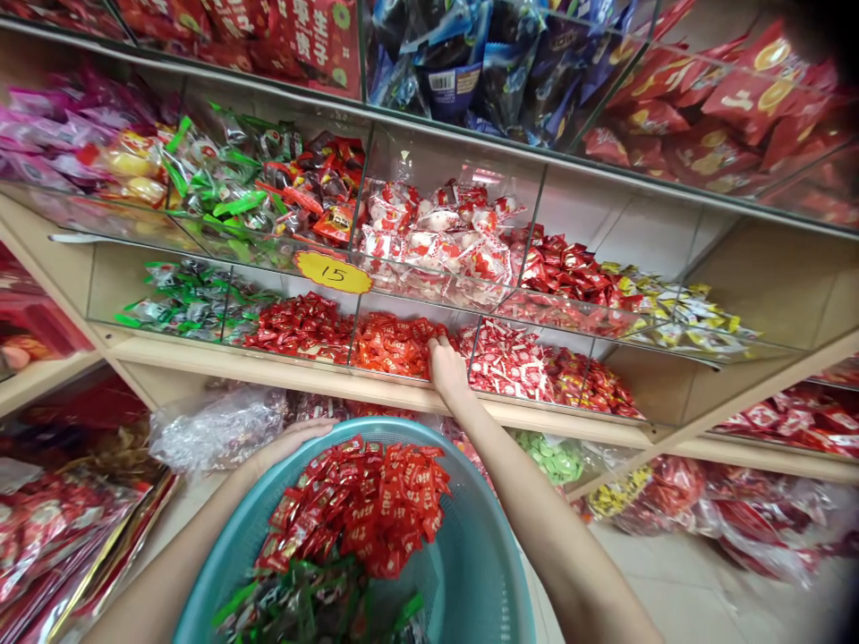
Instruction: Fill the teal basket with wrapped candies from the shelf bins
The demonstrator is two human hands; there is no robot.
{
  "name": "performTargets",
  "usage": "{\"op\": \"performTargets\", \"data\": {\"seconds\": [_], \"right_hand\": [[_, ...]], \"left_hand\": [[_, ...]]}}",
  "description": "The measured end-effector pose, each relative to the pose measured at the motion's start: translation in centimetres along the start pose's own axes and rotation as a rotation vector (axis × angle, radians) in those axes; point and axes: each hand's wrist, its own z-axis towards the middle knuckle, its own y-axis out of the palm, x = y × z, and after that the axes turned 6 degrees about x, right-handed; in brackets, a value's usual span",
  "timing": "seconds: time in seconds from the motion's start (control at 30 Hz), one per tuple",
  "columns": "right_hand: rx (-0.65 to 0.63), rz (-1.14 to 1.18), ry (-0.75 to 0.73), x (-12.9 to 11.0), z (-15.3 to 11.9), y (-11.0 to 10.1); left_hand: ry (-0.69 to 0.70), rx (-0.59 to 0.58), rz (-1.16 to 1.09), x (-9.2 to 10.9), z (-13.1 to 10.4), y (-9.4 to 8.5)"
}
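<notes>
My right hand (448, 365) reaches over the front of a lower shelf compartment, at the right end of a heap of small orange-red wrapped candies (389, 343). Its fingers are bent and close together; what they hold, if anything, is hidden. My left hand (295, 438) grips the far left rim of a teal plastic basket (480, 537), which is below the shelf. Inside the basket, red wrapped candies (362, 501) lie in the far part. Dark candies with green wrapper ends (301, 604) lie nearer to me.
Clear dividers split the shelves into candy bins. A yellow price tag (334, 272) reading 15 hangs on the middle shelf edge. Red-and-white candies (514, 358) fill the bin right of my hand. Bagged goods (218, 429) sit under the shelf, left, and more bags (738, 510) lie right.
</notes>
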Motion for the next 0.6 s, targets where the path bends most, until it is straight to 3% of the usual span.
{"op": "performTargets", "data": {"seconds": [0.17, 0.37, 0.5, 0.6], "right_hand": [[-0.017, -0.102, -0.029, -0.6, -0.2, -0.6], [0.034, -0.121, -0.072, -0.2, -1.5, -2.9], [0.152, 0.084, -0.092, -0.1, -4.7, -5.2], [0.159, 0.41, -0.145, -0.4, -8.0, -5.1]], "left_hand": [[0.064, -0.042, 0.055, -1.3, 0.8, -0.6], [0.047, -0.048, 0.0, -0.3, 0.2, -0.2], [-0.001, -0.092, -0.067, -0.2, 0.2, 0.1], [-0.003, -0.107, -0.079, -0.4, 0.6, 0.1]]}}
